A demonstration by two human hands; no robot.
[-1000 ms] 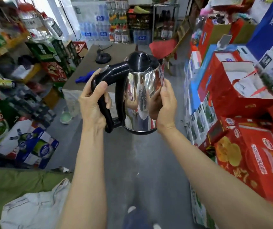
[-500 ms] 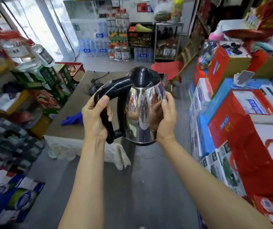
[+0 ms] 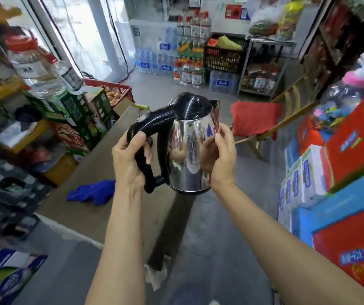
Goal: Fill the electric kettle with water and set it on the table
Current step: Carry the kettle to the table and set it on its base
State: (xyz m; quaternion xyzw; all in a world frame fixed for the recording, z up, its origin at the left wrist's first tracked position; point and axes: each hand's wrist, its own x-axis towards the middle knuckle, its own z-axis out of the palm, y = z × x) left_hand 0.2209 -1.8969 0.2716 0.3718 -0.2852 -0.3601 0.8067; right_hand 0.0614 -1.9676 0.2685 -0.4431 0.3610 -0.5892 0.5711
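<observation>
Kettle point(image 3: 190, 150) first: it hangs upright in the air between my two hands, above the near end of the table point(image 3: 101, 164), not touching it. Its black lid is down and its spout points away to the right.

Far left, shelves hold big water jugs point(image 3: 31, 62) and green boxes point(image 3: 66, 106). A red crate point(image 3: 112, 88) sits behind them. On the table, just left of my forearm, lies a blue cloth point(image 3: 93, 192).

My left hand point(image 3: 130, 164) is clenched around the black handle point(image 3: 146, 150), thumb up near its top curve. My right hand point(image 3: 220, 157) presses flat against the shiny steel side, fingers point(image 3: 225, 135) curled near the spout, thumb toward me.

Behind the kettle, bottles point(image 3: 190, 62) are stacked against the back wall. Right of them stands a black basket point(image 3: 225, 56) on a rack. A wooden chair point(image 3: 286, 111) with a red cushion point(image 3: 256, 117) stands beyond my right hand. Far right, red and blue cartons point(image 3: 341, 194) are piled high.
</observation>
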